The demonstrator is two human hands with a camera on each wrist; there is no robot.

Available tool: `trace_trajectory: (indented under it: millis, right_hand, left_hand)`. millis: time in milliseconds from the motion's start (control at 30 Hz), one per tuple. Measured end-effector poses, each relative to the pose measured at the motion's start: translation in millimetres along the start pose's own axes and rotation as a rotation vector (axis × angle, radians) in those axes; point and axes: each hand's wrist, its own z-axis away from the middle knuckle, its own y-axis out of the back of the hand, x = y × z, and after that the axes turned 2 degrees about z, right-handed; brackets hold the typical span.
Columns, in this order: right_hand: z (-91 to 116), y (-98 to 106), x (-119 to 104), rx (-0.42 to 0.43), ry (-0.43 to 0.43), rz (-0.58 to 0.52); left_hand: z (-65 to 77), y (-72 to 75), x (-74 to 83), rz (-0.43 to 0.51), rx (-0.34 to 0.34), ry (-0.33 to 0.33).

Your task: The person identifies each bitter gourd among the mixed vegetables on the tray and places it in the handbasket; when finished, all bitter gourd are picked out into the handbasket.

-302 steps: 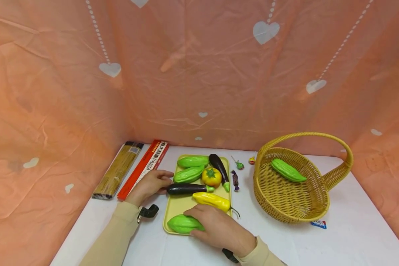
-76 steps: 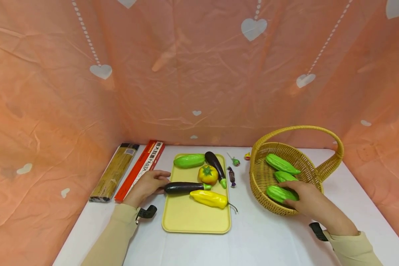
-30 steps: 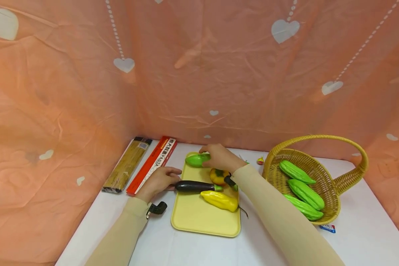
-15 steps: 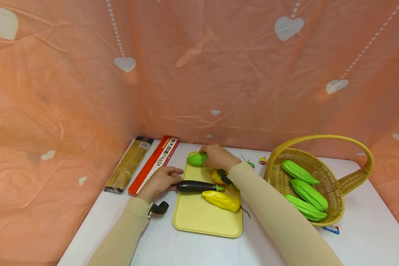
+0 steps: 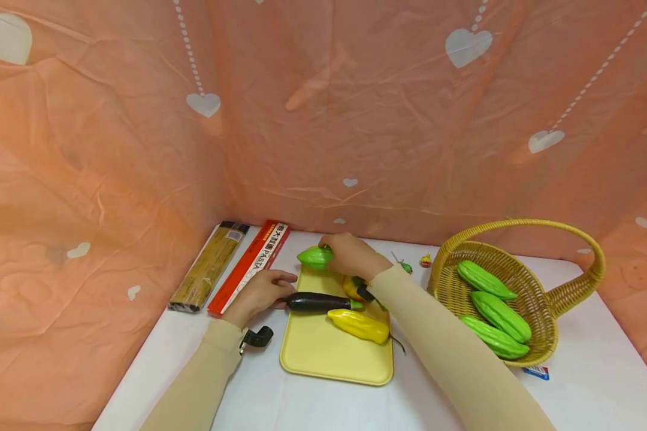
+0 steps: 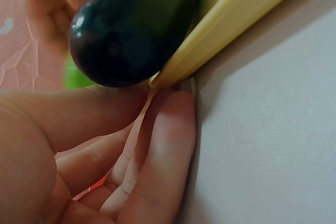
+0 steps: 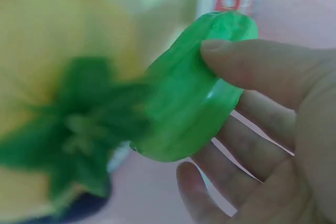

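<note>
At the far end of the yellow tray, my right hand grips a ridged green bitter melon; its thumb presses the top in the right wrist view. My left hand pinches the tray's left rim between thumb and fingers, right under the round end of a dark eggplant. A yellow pepper lies nearer on the tray. Partly behind the right wrist is a yellow-orange tomato with green leaves. The right arm hides the second eggplant. Several bitter melons lie in the wicker basket.
Left of the tray lie a red and white pasta box and a pack of thin brown sticks. Lollipops lie between tray and basket. A small blue packet shows by the basket's near rim. The basket's tall handle arches over it.
Since ten seconds ago, the basket has gained bitter melons from the tray. My right hand has come back from the basket and taken hold of another, now slightly shifted left. The left hand stays.
</note>
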Motion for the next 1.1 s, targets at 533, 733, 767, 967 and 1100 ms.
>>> trace_trajectory:
  millis: [533, 733, 767, 967, 1100]
  right_hand:
    - [116, 14, 6, 0.208, 0.020, -0.105]
    - [172, 5, 28, 0.290, -0.055, -0.147]
    - [181, 5, 32, 0.306, -0.070, -0.147]
    - [229, 9, 58, 0.353, -0.165, -0.124]
    - [254, 14, 75, 0.378, -0.216, -0.103]
  left_hand:
    - [1.2, 0.8, 1.4, -0.059, -0.007, -0.020]
    - [0.9, 0.6, 1.8, -0.053, -0.007, -0.015]
    - [0.9, 0.5, 1.7, -0.050, -0.010, -0.015]
    - [2.6, 2.0, 2.2, -0.053, -0.014, -0.004]
    - [3.8, 1.9, 4.3, -0.047, -0.020, -0.001]
